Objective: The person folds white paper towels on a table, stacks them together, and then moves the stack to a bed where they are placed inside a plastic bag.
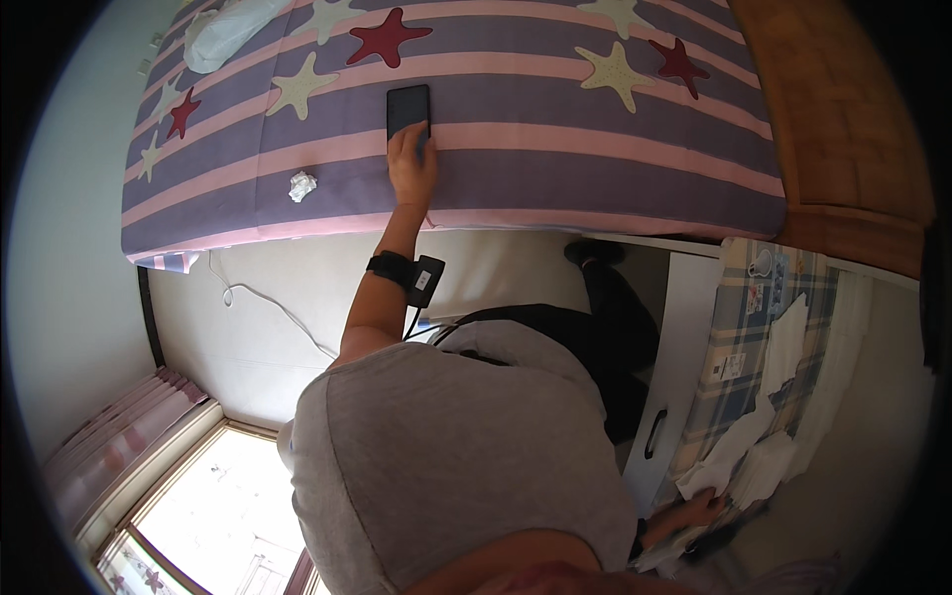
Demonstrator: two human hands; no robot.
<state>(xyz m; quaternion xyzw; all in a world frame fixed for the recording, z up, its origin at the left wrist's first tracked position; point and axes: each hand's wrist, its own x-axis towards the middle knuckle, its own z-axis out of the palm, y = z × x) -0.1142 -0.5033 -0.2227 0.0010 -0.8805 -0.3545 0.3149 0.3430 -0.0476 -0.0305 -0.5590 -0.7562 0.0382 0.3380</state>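
My left hand reaches forward onto the bed, palm down over the near end of a black smartphone. Its fingers rest on the phone, whose lower part they hide; whether they grip it is unclear. A black wrist strap with a small black box and a cable sits on my left forearm. Low at the right, my right hand touches the near end of a white paper sheet on a cabinet top. Shadow hides how its fingers close. A crumpled white tissue lies left of my left hand.
The bed wears a striped cover with starfish prints. A white plastic bag rests at its far left. Beside me stands a white cabinet with a black handle and a plaid cloth. A white cable trails across the floor.
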